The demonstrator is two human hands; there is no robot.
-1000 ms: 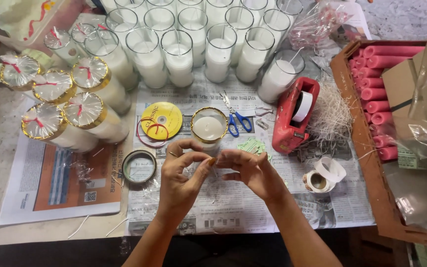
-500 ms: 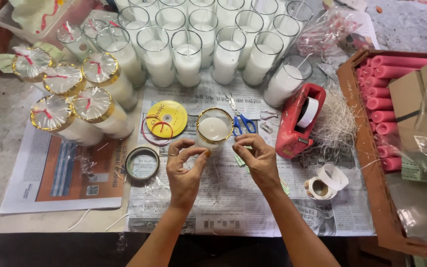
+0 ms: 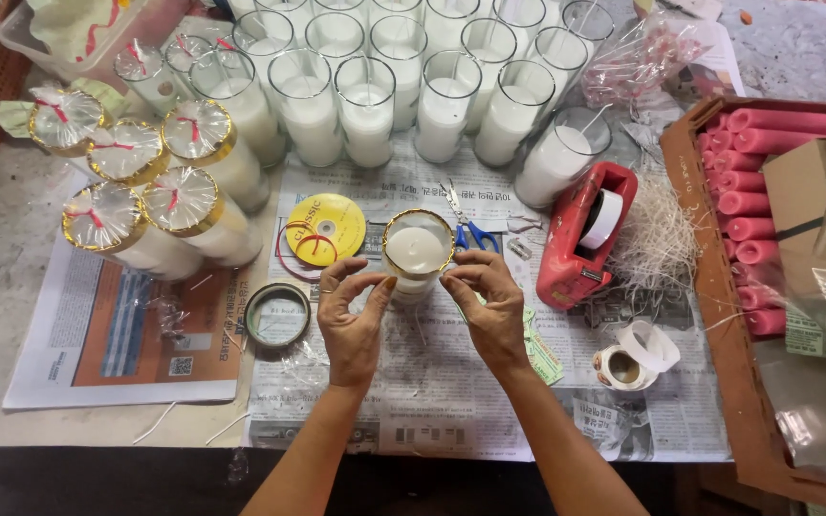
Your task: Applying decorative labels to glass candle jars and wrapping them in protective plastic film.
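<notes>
I see both hands — left hand (image 3: 351, 320), right hand (image 3: 489, 306) — pinching the gold-rimmed candle glass (image 3: 417, 253) at the newspaper's (image 3: 451, 411) middle.

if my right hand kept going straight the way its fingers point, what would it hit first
Most likely the gold-rimmed candle glass: the right hand points up and left at it, fingertips already at its rim. Depth is hard to judge from above.
</notes>
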